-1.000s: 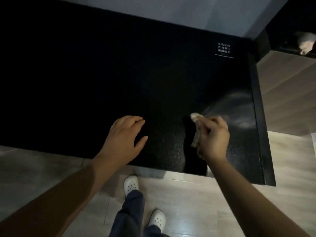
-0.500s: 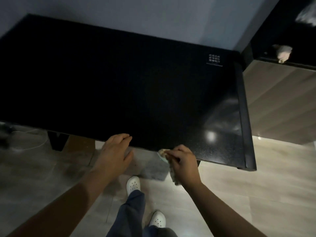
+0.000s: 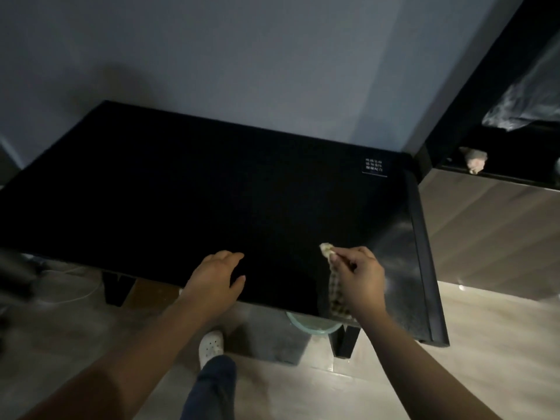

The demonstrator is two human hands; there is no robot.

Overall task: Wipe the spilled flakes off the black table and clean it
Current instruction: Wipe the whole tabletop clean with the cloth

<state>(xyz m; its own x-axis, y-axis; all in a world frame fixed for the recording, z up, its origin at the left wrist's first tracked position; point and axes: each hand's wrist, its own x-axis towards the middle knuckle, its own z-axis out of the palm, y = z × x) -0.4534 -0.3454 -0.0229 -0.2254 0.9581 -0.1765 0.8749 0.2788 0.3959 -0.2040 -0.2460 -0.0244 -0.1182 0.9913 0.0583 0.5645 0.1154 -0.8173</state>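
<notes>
We see the black table (image 3: 181, 192) set against the wall, its glossy top dark, with a faint smeared sheen near its right edge. Our right hand (image 3: 359, 278) pinches a checked tan cloth (image 3: 335, 294), which hangs over the table's near right part

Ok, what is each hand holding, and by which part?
The right hand pinches the cloth near its top end, the rest hanging down. The left hand holds nothing, open at the table's front edge.
</notes>
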